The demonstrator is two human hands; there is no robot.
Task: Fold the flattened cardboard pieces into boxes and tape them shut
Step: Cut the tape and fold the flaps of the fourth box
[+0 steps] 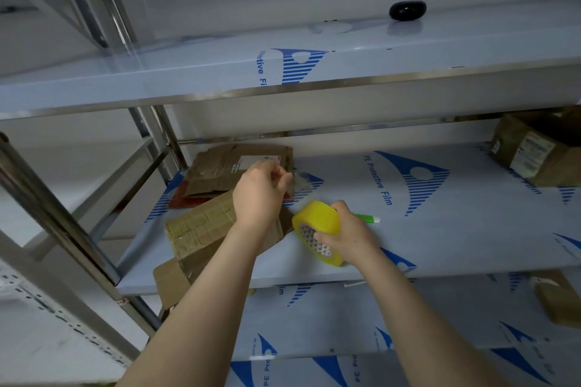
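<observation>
My right hand (347,234) grips a yellow roll of clear tape (317,231) just above the middle shelf (440,229). My left hand (261,190) pinches the free end of the tape (298,184), and a clear strip stretches between hand and roll. Under my left forearm lies a folded cardboard box (201,229) covered in old tape, with one flap hanging over the shelf's front edge. Behind it lies a pile of flattened cardboard pieces (232,166) with a white label.
A green and white pen (367,218) lies on the shelf behind my right hand. An open cardboard box (540,151) stands at the far right. Another box (559,302) sits on the lower shelf. A black object (407,11) rests on the upper shelf. Steel posts (63,217) stand left.
</observation>
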